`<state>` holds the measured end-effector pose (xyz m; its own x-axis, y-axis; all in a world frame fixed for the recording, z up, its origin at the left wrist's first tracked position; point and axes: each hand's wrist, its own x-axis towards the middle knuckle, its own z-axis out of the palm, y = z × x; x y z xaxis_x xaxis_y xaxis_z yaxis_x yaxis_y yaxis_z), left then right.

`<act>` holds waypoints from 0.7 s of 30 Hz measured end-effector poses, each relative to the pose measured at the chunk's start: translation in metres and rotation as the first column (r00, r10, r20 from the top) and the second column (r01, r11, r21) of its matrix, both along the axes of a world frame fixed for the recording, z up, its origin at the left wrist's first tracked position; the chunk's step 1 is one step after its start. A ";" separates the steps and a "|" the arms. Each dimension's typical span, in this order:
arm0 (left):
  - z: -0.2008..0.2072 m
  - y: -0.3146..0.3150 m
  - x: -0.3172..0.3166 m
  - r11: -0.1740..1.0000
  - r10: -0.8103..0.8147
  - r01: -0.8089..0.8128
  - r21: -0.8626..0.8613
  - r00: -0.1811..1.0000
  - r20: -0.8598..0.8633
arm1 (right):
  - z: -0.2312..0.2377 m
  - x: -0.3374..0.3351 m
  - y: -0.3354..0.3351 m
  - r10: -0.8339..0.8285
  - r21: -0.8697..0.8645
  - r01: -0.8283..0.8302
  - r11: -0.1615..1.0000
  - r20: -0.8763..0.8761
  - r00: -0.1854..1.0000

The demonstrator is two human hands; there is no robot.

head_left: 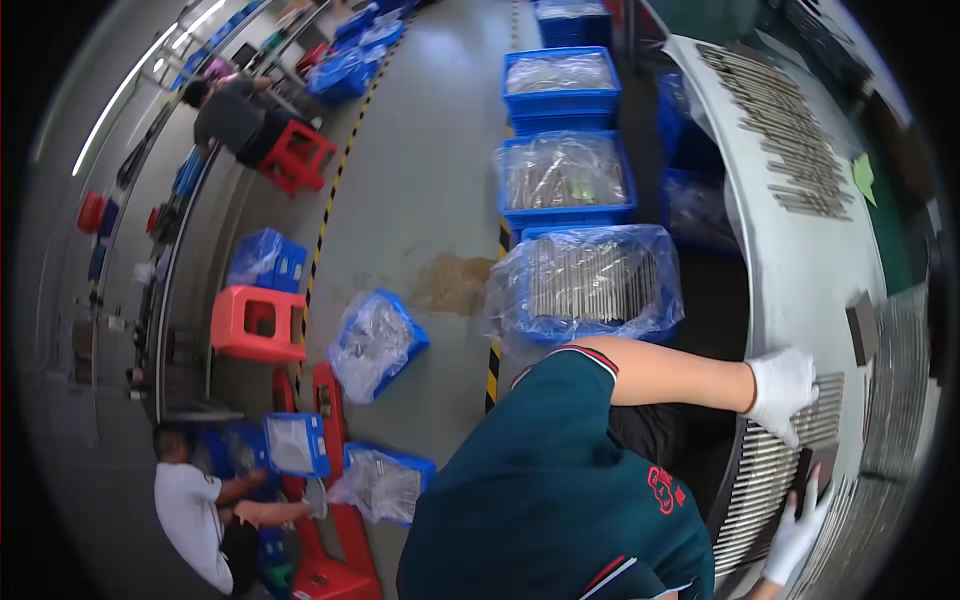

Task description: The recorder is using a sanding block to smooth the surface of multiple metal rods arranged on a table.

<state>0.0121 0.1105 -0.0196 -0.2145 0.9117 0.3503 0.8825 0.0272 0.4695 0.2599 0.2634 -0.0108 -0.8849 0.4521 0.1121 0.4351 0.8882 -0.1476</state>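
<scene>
My left hand (781, 391), in a white glove, rests at the near ends of a row of slim metal rods (765, 468) on the worktable. Its fingers are stretched out and its thumb is apart from them, over the rods. Lower down, my right hand (798, 535) wears a white glove that leaves fingertips bare. Its fingers are spread beside a small dark block (815, 462) lying among the rods; I see no grip on it.
More rods (785, 130) lie farther along the pale table (770, 270). Blue crates (568, 205) lined with plastic stand beside it. A red stool (258, 322), a red pallet jack (340, 550) and two people, one seated (235, 120) and one low down (190, 510), are to the left.
</scene>
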 end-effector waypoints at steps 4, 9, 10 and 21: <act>-0.006 -0.005 0.001 0.998 0.054 -0.055 0.027 0.998 0.038 | 0.004 -0.024 -0.004 0.007 -0.052 -0.007 0.999 0.012 1.000; -0.002 0.000 -0.001 0.996 0.062 -0.067 0.061 0.996 0.071 | 0.011 -0.069 0.000 0.086 -0.025 -0.086 0.996 -0.012 0.996; -0.001 0.001 -0.002 0.995 0.060 -0.066 0.069 0.995 0.085 | 0.011 -0.063 0.001 0.080 -0.034 -0.080 0.996 0.000 0.997; -0.001 0.006 -0.006 0.995 0.041 -0.044 0.092 0.999 0.035 | -0.001 -0.086 0.020 0.136 0.062 -0.135 0.989 -0.008 0.991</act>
<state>0.0058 0.1161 -0.0209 -0.2650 0.8656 0.4248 0.8655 0.0193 0.5005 0.1736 0.2833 -0.0117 -0.9360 0.3200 0.1467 0.3086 0.9464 -0.0955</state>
